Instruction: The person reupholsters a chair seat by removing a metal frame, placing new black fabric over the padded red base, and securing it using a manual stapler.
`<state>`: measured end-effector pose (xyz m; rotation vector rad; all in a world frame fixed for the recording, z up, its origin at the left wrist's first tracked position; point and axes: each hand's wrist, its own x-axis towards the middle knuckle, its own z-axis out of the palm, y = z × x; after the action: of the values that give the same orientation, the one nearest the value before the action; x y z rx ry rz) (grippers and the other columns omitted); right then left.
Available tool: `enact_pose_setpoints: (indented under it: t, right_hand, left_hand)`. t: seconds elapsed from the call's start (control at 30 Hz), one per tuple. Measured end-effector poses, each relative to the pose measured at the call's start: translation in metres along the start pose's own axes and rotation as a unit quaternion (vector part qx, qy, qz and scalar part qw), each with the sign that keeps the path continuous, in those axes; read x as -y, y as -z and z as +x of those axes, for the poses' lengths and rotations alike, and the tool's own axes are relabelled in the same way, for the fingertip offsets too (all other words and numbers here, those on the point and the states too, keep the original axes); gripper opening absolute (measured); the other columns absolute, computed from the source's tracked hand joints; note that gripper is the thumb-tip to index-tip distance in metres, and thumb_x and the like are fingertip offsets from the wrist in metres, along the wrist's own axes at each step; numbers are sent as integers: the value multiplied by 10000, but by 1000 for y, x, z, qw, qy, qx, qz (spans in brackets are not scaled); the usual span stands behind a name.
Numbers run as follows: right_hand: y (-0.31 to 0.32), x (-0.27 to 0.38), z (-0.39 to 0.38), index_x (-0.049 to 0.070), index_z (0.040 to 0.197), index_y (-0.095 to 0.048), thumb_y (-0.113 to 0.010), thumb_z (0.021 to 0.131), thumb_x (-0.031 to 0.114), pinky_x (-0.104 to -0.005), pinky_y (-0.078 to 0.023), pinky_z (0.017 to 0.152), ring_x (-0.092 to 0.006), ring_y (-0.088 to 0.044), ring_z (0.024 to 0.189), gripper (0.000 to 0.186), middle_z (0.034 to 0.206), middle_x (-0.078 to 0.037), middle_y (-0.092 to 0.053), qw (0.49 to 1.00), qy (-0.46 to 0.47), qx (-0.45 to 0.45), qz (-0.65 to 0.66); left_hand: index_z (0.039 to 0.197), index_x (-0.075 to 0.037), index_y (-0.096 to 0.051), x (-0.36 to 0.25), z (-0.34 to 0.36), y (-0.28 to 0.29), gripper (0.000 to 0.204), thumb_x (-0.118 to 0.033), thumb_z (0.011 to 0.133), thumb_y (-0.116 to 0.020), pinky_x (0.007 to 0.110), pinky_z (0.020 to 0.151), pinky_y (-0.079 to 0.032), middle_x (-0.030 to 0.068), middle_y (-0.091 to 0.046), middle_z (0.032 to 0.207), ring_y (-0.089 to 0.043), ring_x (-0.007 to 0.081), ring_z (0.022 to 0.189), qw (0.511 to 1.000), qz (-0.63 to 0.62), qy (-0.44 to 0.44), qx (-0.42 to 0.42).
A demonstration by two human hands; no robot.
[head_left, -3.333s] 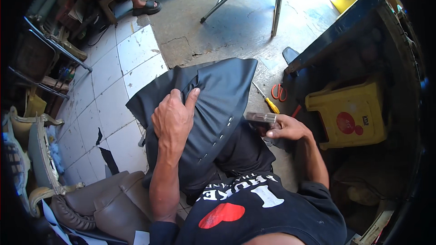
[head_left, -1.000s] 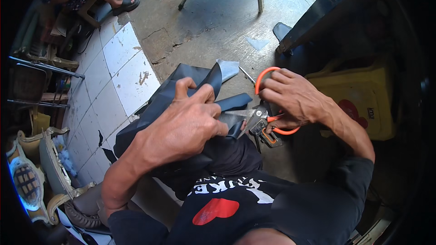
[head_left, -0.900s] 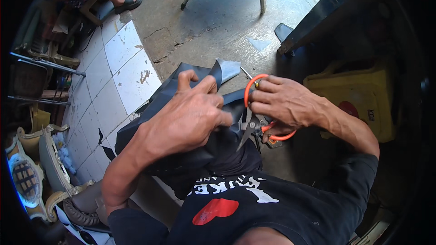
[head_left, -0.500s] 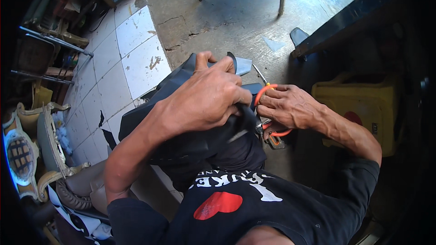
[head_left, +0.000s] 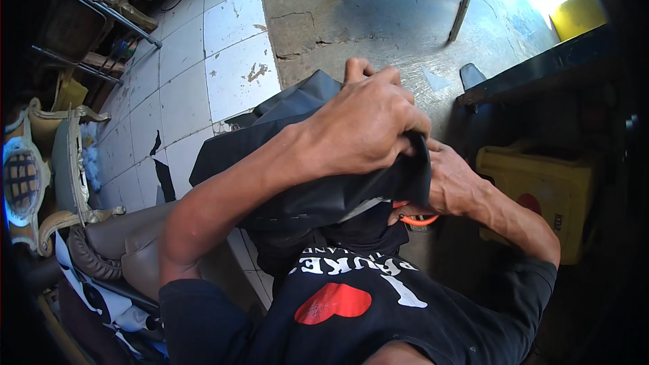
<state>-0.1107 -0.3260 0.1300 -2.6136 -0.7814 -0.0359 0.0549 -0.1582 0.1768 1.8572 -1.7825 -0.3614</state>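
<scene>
Black leatherette sheet on his lap, left hand fisted tight on its far-right edge, right hand closed around orange-handled scissors hidden underneath, so he could easily nick his fingers cutting blind.

I count two hands: my left hand and my right hand. One black sheet, one pair of orange-handled scissors, one yellow container, two chair legs.
</scene>
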Motion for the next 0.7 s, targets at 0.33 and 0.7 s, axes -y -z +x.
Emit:
enact_pose_setpoints:
  t: [0.33,0.7]
  right_hand:
    - [-1,26,21,177,1074,-775,-837,798,546,-446,-558,923,-299,-704,1054,465,1020,-39,-736,997,-52,24,46]
    - [-22,59,34,140,1101,-752,-757,891,572,-448,-571,891,-271,-733,1016,480,1055,-47,-767,973,-119,166,108]
  left_hand:
    - [994,-154,-820,0,-7,10,178,-220,830,-810,476,933,-346,43,-717,873,-616,260,991,1000,3,-11,-11]
    - [950,-174,-848,2,-2,15,157,-215,809,-793,492,840,-464,57,-788,832,-719,283,902,997,-17,-13,-80]
